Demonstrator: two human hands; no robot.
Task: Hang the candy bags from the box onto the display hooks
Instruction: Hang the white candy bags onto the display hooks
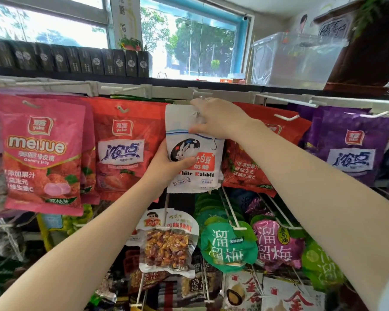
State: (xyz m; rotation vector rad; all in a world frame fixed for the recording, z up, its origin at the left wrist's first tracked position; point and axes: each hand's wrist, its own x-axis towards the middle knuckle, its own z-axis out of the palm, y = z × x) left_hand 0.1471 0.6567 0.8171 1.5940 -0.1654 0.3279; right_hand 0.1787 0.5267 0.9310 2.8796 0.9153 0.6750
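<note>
We hold white plastic White Rabbit candy bag [194, 153] at top rail: right hand [216, 118] pinches top edge, left hand [166, 163] grips lower left side. White wire display hooks [286, 117] at 2 o'clock; window [189, 41] at 12; dark boxes [76, 59] at 10.

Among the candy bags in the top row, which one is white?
The White Rabbit bag, held by both hands, the left hand low and the right hand at its top. Its neighbours are pink, red and purple.
</note>
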